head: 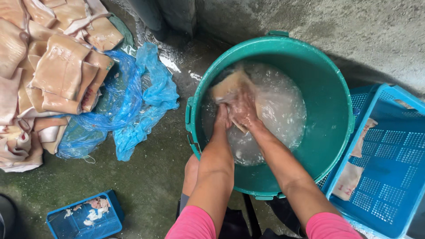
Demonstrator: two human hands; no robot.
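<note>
Head camera is showing left hand (222, 116) and right hand (242, 111), fingers clenched on a pale pork skin piece (230, 86), scrubbing it underwater in the green bucket (330, 102), the unwashed pile (48, 66) lying far left.

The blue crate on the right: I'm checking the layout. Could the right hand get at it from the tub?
Probably yes. The blue crate sits right against the green tub, its top open, on the right hand's side; nothing lies between.

a crumpled blue plastic bag (133, 97) lies left of the green tub (327, 88).
</note>
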